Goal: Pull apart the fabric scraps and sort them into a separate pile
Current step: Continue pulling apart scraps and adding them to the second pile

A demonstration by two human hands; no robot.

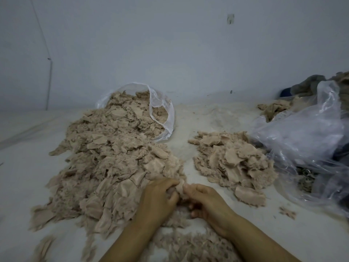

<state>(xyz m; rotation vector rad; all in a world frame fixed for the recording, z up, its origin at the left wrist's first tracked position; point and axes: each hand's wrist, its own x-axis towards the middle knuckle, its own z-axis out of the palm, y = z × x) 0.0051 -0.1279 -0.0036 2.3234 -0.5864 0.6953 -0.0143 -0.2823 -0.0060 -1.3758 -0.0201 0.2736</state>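
A big heap of beige fabric scraps (105, 157) spills from a clear plastic bag (162, 112) at the left. To its right lies a smaller, separate pile of scraps (232, 161). At the near edge of the big heap, my left hand (158, 199) and my right hand (205, 201) meet. Both pinch one small beige scrap (180, 186) between thumbs and fingers. More fluffy scraps (190, 246) lie under my forearms.
A crumpled clear plastic bag (306, 140) lies at the right, with grey and beige cloth (309, 87) behind it. One loose scrap (288, 212) sits near the right front. The white surface (226, 114) meets a pale wall at the back.
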